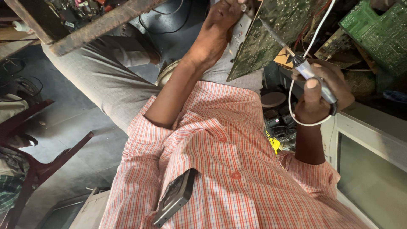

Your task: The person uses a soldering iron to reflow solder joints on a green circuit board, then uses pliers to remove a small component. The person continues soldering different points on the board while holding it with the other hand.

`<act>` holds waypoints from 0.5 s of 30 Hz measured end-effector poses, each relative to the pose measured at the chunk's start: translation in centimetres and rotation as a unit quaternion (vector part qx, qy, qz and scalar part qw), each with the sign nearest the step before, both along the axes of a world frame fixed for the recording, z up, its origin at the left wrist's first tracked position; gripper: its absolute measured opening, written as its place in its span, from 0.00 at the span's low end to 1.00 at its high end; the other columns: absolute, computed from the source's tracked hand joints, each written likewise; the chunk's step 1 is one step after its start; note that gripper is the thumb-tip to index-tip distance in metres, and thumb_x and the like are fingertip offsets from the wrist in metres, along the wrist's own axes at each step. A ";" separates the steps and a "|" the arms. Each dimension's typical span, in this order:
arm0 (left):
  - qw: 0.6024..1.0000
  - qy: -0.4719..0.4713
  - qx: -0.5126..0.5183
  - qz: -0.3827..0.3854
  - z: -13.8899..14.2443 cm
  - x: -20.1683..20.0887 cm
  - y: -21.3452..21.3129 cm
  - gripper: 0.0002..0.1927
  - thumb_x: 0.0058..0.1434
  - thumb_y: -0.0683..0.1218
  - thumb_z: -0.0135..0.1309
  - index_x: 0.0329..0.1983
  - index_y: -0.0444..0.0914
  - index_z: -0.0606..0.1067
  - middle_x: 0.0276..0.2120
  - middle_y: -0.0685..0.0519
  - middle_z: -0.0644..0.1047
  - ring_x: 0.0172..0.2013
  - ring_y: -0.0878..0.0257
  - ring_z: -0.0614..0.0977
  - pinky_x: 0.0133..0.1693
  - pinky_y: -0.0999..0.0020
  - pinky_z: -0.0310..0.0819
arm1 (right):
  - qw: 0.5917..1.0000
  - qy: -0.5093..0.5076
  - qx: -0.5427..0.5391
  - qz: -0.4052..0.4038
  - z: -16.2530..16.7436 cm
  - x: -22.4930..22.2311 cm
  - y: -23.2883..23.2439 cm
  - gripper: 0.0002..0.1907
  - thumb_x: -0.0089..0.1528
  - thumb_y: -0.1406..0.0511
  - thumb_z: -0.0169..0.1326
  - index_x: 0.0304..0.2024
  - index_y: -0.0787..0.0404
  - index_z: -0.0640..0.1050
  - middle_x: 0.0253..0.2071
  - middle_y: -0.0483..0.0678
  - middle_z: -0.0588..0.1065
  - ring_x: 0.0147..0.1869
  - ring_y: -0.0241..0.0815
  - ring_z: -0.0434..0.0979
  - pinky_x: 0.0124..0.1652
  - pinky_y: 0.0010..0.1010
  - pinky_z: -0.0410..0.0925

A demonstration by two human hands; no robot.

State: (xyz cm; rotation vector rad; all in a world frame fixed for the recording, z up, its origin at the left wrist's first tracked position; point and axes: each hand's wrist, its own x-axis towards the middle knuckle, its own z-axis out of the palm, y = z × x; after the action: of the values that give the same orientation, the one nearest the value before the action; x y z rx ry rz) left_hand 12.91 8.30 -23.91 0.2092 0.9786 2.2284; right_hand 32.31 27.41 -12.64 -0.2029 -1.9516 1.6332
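Note:
My left hand [220, 23] grips the left edge of a large green circuit board [275, 29], which is held tilted above my lap with its solder side facing me. My right hand [320, 91] is closed around the grey handle of a soldering iron [311, 76]. The iron's thin dark tip points up and left and rests on the board's surface. A white cord [316, 36] runs from the iron up over the board and loops under my right wrist.
More green circuit boards [377, 29] are stacked at the upper right. A pale cabinet or old screen housing [369, 169] sits at the lower right. A wooden beam [97, 25] crosses the upper left, with a dark chair frame [42, 165] on the floor. A phone [176, 201] sits in my shirt pocket.

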 end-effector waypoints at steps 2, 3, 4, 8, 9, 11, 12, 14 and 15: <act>0.999 -0.023 0.036 -0.014 0.2 -0.1 0.1 0.05 0.80 0.42 0.49 0.47 0.35 0.71 0.41 0.56 0.73 0.41 0.70 0.73 0.48 0.70 0.70 | 1.000 -0.018 0.007 -0.011 0.0 0.6 -0.1 0.22 0.70 0.57 0.64 0.54 0.70 0.78 0.47 0.66 0.79 0.41 0.52 0.84 0.41 0.35 0.78; 0.998 -0.034 0.054 -0.022 0.3 -0.1 0.1 0.04 0.79 0.42 0.49 0.50 0.36 0.71 0.44 0.55 0.75 0.44 0.69 0.75 0.51 0.69 0.71 | 1.000 -0.021 0.019 -0.012 -0.1 0.6 0.2 0.22 0.70 0.57 0.63 0.54 0.70 0.79 0.46 0.65 0.79 0.41 0.52 0.84 0.40 0.35 0.79; 0.998 -0.028 0.048 -0.016 0.5 -0.1 0.3 0.06 0.79 0.43 0.49 0.53 0.35 0.71 0.46 0.54 0.76 0.47 0.68 0.75 0.54 0.69 0.70 | 0.999 -0.023 0.032 -0.013 -0.2 0.6 0.6 0.21 0.71 0.57 0.63 0.53 0.70 0.79 0.46 0.64 0.79 0.40 0.52 0.84 0.40 0.35 0.79; 0.996 -0.086 -0.012 0.005 1.7 -0.1 0.6 0.16 0.72 0.44 0.50 0.61 0.35 0.70 0.55 0.55 0.75 0.57 0.67 0.74 0.64 0.70 0.64 | 0.981 0.081 0.175 -0.001 -0.3 -1.3 5.0 0.19 0.74 0.57 0.58 0.52 0.69 0.73 0.51 0.62 0.75 0.44 0.49 0.83 0.40 0.35 0.80; 0.992 -0.117 -0.035 0.010 2.2 -0.3 0.5 0.19 0.69 0.43 0.51 0.62 0.36 0.69 0.57 0.55 0.75 0.59 0.67 0.73 0.65 0.70 0.62 | 0.966 0.132 0.224 0.000 0.0 -2.2 6.6 0.19 0.75 0.57 0.55 0.53 0.68 0.70 0.53 0.62 0.73 0.45 0.47 0.83 0.41 0.35 0.81; 0.990 -0.125 -0.062 0.006 3.1 -0.4 0.5 0.18 0.70 0.46 0.50 0.62 0.38 0.70 0.58 0.56 0.75 0.60 0.67 0.72 0.64 0.72 0.61 | 0.998 -0.050 0.040 -0.007 2.1 -4.0 10.8 0.20 0.76 0.56 0.54 0.57 0.67 0.73 0.55 0.61 0.73 0.51 0.46 0.82 0.47 0.33 0.80; 0.994 -0.100 -0.050 -0.011 3.5 -0.6 0.6 0.16 0.73 0.48 0.48 0.59 0.36 0.72 0.55 0.56 0.75 0.58 0.67 0.73 0.62 0.72 0.63 | 0.997 -0.051 0.041 -0.051 2.6 -5.3 11.6 0.21 0.76 0.56 0.54 0.58 0.68 0.73 0.56 0.61 0.73 0.53 0.48 0.82 0.49 0.34 0.80; 0.996 -0.085 -0.026 -0.021 4.2 -0.7 0.8 0.15 0.75 0.49 0.48 0.57 0.35 0.73 0.51 0.56 0.75 0.52 0.68 0.73 0.57 0.71 0.65 | 0.972 0.040 0.205 -0.105 3.0 -8.7 11.9 0.22 0.76 0.56 0.55 0.61 0.68 0.73 0.59 0.62 0.73 0.56 0.50 0.82 0.53 0.37 0.81; 0.995 -0.098 -0.014 -0.016 4.4 -0.8 1.0 0.14 0.74 0.48 0.49 0.56 0.36 0.73 0.49 0.57 0.75 0.49 0.69 0.72 0.52 0.71 0.65 | 0.952 0.076 0.269 -0.124 3.5 -11.0 12.4 0.22 0.76 0.57 0.55 0.62 0.68 0.73 0.61 0.62 0.73 0.58 0.51 0.82 0.54 0.38 0.81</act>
State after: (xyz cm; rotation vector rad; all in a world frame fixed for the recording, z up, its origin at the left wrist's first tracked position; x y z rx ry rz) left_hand 12.07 9.31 -19.54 -0.0066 0.8924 2.1581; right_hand 21.27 39.80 -9.17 -0.0966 -2.0714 0.8883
